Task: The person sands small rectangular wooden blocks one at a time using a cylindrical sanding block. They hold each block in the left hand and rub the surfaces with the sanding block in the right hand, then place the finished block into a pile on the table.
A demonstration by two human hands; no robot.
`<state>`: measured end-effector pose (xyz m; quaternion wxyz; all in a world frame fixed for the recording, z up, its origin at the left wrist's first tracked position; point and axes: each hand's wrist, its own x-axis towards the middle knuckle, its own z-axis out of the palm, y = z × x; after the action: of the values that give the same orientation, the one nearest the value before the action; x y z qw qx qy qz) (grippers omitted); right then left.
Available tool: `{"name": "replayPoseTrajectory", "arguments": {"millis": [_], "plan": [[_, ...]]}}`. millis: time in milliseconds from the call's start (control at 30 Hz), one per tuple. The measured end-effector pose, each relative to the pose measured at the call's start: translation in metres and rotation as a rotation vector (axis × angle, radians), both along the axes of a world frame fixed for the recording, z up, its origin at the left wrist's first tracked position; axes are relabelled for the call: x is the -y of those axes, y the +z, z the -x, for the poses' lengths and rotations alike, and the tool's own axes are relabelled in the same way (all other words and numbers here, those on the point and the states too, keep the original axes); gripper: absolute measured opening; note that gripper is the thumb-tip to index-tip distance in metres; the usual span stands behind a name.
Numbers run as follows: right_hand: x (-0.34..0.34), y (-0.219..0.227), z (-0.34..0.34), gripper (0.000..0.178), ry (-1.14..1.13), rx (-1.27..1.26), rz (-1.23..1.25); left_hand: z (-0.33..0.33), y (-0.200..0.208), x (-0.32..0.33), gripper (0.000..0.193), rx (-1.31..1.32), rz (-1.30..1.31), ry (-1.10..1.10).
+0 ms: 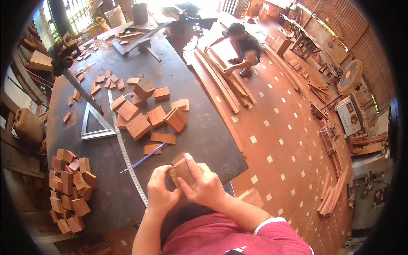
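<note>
Holding small wood blocks over near R part of dark table, w/ both hands: L hand w/ thumb and fingers closed on left side, R hand w/ index laid along top and thumb against near face. Looks like two pcs together; can't tell for sure, partly hidden by fingers.

Seems partway along, judging by layout only. Already cut short and grouped: close-packed block pile at L side of table. Lying loose beyond hands, approx. mid-table: scattered blocks, some tilted on others. Can't tell which grp is finished, or how many left.

Also around: blue pen just beyond hands, near white measuring strip (tape or rule, can't tell); metal set square just L of strip; smaller offcuts and metal bar clamp farther off. On tiled floor to R, crouching co-worker w/ hands at long boards, well apart from held pcs.

In the way: pen, btwn hands and scattered blocks; strip, btwn hands and L pile.
</note>
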<state>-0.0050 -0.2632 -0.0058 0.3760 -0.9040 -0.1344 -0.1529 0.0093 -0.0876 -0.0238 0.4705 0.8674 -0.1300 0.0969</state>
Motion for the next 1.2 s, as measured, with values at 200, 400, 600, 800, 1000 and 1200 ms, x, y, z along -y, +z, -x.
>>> {"name": "replayPoseTrajectory", "arguments": {"millis": [200,400,600,800,1000,1200], "plan": [[0.020,0.004,0.043,0.076,0.034,0.056,0.053,0.003,0.005,0.002,0.057,-0.002,0.008,-0.062],[0.003,0.005,0.001,0.072,0.005,0.024,0.059,0.002,-0.001,-0.001,0.058,-0.002,0.009,-0.006],[0.019,0.004,0.047,0.074,0.025,0.053,0.072,0.007,0.000,0.001,0.062,-0.015,0.060,-0.005],[0.004,0.011,0.014,0.075,0.023,0.025,-0.014,0.003,-0.002,0.001,0.060,-0.019,0.049,-0.020],[0.008,0.012,0.034,0.075,0.006,0.012,0.013,0.008,-0.003,0.004,0.061,-0.017,0.068,-0.016],[0.003,0.011,0.016,0.073,0.012,0.078,0.026,0.003,-0.008,0.005,0.061,-0.023,0.065,-0.026]]}}
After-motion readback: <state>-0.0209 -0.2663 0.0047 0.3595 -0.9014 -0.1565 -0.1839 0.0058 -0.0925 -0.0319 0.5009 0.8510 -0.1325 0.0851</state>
